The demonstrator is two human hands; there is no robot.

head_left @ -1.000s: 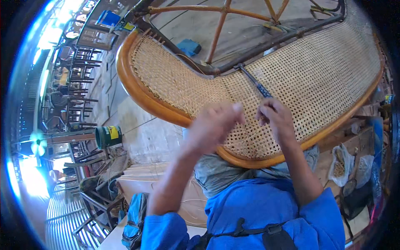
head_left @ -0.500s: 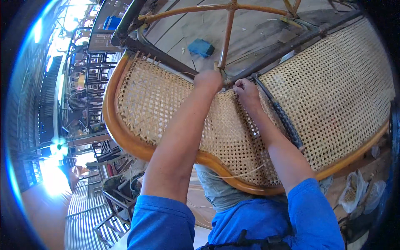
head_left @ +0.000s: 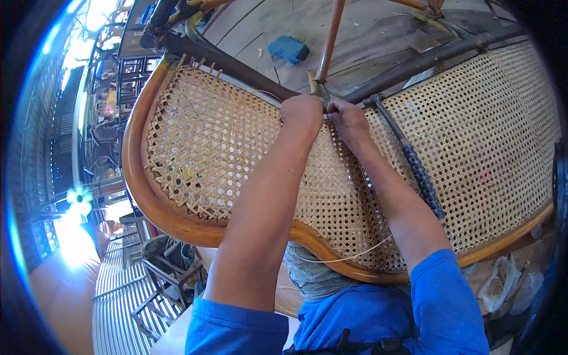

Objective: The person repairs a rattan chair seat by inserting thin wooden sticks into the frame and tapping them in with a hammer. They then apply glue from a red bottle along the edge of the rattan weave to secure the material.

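Observation:
A cane-webbed chair frame (head_left: pixel 171 222) of bent orange-brown rattan lies across my lap, filled with pale woven cane (head_left: pixel 225 136). At the middle of the webbing's far edge, beside the dark pole joint, my left hand (head_left: pixel 302 112) is curled closed. Right next to it, my right hand (head_left: pixel 348 121) is closed in a pinch on the same edge. What the fingers hold is hidden. A slim hand tool with a dark braided handle (head_left: pixel 421 177) rests on the webbing to the right of my right hand. One loose cane strand (head_left: pixel 355 257) curves over the near rim.
Dark poles (head_left: pixel 426 65) and a thin brown rod (head_left: pixel 331 41) of the frame stand beyond my hands. A blue block (head_left: pixel 288 49) is on the floor. Plastic bags (head_left: pixel 500 284) are at the lower right, with stacked dark furniture frames (head_left: pixel 171 278) at the left.
My hands have come closer together at the far edge. The chair frame looks shifted and slightly turned in view, its left end farther left.

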